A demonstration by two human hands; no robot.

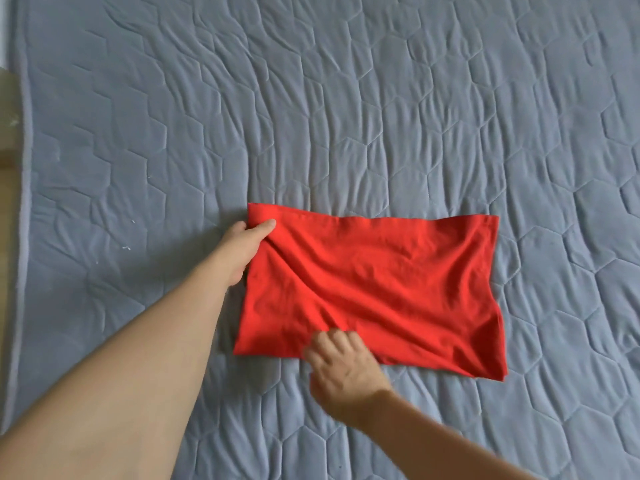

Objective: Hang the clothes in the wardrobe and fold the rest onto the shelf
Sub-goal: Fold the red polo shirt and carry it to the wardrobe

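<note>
**Red garment folded on quilt, both hands on it**

Far left edge showed a strip of pale floor (7,140) beside the bed. The grey-blue quilt (138,133) with hexagon stitching filled nearly the whole view, wrinkled, with its bound border running down the left side.

The left forearm came in from the lower left. The left hand (242,247) sat at the garment's far-left corner, thumb lying on top of the cloth and the other fingers hidden under or behind the edge (so a pinch on that corner, fingers themselves not visible).

The red garment (374,289) lay flat on the quilt, centre-right of the frame, folded into a rough rectangle, longer side running left to right. Creases ran diagonally from the left-hand corner down toward the near edge. Type of garment could not be told.

The right hand (343,365) was at the near edge of the garment, left of its middle, fingers curled down and bunching the fabric there, gripping it. It was slightly motion-blurred. The right forearm exited at the lower right.
</note>
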